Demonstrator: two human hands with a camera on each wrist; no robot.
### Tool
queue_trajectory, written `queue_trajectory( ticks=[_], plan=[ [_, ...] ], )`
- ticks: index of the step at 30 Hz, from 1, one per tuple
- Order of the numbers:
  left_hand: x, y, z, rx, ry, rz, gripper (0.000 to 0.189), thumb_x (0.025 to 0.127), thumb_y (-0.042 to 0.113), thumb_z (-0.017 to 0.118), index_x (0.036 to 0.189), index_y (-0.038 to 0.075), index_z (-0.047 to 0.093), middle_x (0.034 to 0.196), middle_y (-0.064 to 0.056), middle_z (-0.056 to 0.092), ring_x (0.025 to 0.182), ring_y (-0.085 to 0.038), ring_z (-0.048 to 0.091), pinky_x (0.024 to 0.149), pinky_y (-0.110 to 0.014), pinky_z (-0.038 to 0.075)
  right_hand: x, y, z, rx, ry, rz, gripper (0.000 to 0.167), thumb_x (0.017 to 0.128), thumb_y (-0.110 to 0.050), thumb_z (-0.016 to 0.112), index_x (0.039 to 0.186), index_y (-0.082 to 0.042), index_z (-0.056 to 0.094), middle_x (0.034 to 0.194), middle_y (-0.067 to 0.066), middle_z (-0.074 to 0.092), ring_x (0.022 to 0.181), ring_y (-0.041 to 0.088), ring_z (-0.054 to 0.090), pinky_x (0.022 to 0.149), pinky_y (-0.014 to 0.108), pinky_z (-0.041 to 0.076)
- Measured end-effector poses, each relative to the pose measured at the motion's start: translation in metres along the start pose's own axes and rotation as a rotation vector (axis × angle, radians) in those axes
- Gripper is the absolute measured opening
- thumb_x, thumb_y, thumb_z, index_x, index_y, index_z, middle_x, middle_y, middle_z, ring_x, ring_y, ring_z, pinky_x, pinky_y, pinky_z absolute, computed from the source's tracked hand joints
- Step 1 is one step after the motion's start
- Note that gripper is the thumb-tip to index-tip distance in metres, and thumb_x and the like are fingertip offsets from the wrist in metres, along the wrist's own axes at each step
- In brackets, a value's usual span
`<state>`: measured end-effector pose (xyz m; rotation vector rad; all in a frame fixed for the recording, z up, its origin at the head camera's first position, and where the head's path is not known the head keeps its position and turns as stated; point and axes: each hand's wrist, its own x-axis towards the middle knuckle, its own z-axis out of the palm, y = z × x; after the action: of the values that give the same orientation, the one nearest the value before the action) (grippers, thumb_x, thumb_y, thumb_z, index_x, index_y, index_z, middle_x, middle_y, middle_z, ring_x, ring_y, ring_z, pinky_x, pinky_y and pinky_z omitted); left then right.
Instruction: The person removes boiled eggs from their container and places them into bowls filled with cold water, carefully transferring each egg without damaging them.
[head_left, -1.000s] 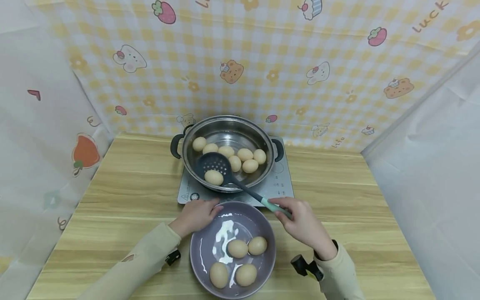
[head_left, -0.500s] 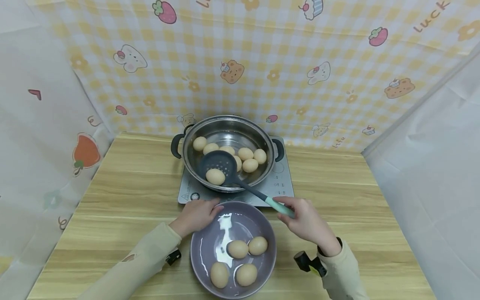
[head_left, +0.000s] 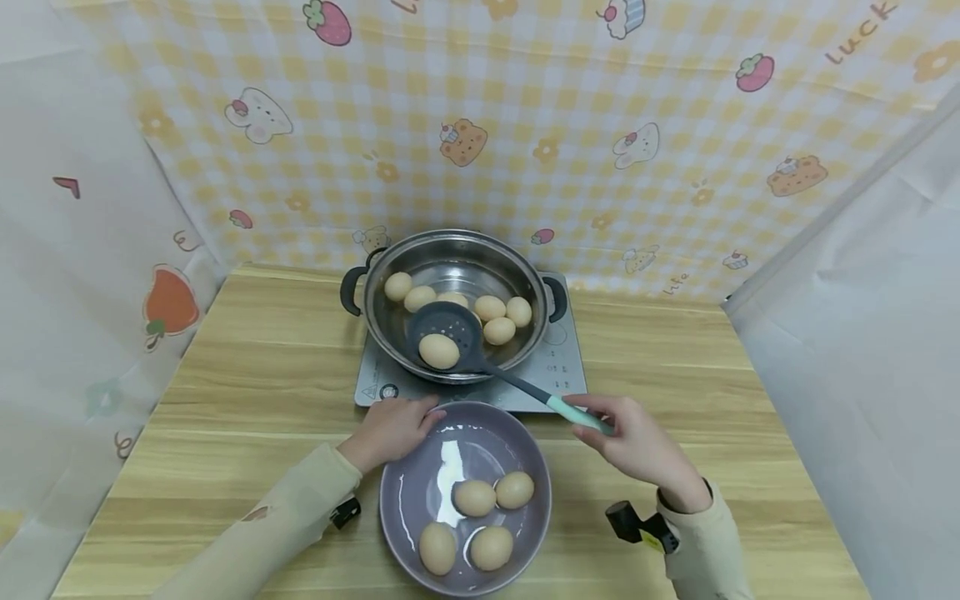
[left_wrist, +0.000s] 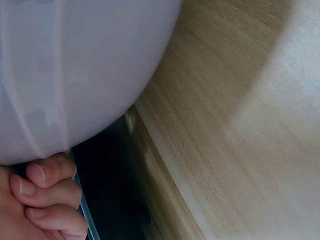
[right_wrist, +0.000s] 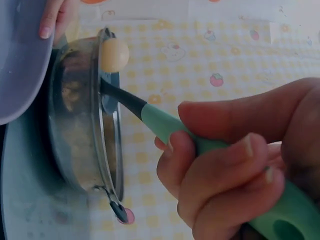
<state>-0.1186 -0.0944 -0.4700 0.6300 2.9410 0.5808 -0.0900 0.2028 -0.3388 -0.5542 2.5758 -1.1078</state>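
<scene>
My right hand point(head_left: 637, 437) grips the mint-green handle of a dark grey skimmer point(head_left: 463, 323), fingers and thumb wrapped round it in the right wrist view. One egg point(head_left: 439, 352) lies in the skimmer's perforated bowl, over the near part of a steel pot point(head_left: 457, 239); the right wrist view shows this egg point(right_wrist: 115, 55) above the pot's rim. Several more eggs point(head_left: 499, 331) sit inside the pot. With the thumb over the rim and fingers curled beneath, my left hand point(head_left: 393, 429) holds a purple-grey bowl point(head_left: 397, 533) at its far left. Several eggs point(head_left: 491, 548) rest in it.
Under the pot is a grey induction cooker point(head_left: 566, 375), just beyond the bowl. Black handles point(head_left: 557, 300) stick out on both sides of the pot. A yellow checked cloth point(head_left: 525, 150) rises behind the wooden table point(head_left: 660, 358).
My right hand has drawn the skimmer to the right, and the egg in it has shifted with it. The left hand and the bowl have stayed in place.
</scene>
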Motion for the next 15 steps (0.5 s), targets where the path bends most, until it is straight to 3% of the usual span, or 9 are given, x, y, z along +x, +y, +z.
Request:
queue_trajectory(
  ticks=[5,12,15],
  plan=[
    [0.0,0.0,-0.001,-0.006,-0.004,-0.003,0.026,0.094,0.037,0.046,0.077,0.018,0.05,0.061,0.0,0.053,0.067,-0.027,0.06,0.057,-0.038,0.04,-0.011,0.003,-0.01,-0.024,0.034,-0.045,0.032,0.083,-0.003,0.063,0.114,0.003,0.059,0.071,-0.001,0.052,0.052,0.004,0.04,0.046,0.022,0.036],
    [0.0,0.0,0.0,-0.007,0.023,0.004,0.024,0.093,0.036,0.047,0.078,0.018,0.053,0.067,-0.004,0.059,0.068,-0.028,0.062,0.054,-0.039,0.04,-0.033,0.007,-0.022,-0.032,0.043,-0.085,0.032,0.083,-0.001,0.062,0.113,0.006,0.057,0.06,-0.008,0.042,0.046,-0.002,0.034,0.041,0.021,0.033],
    [-0.001,0.0,0.0,-0.006,0.033,0.013,0.024,0.093,0.035,0.048,0.077,0.018,0.052,0.065,-0.004,0.058,0.065,-0.028,0.061,0.052,-0.038,0.039,-0.044,0.008,-0.028,-0.024,0.047,-0.083,0.028,0.083,-0.001,0.062,0.111,0.003,0.06,0.066,-0.007,0.047,0.05,0.0,0.036,0.043,0.022,0.034]
  ],
)
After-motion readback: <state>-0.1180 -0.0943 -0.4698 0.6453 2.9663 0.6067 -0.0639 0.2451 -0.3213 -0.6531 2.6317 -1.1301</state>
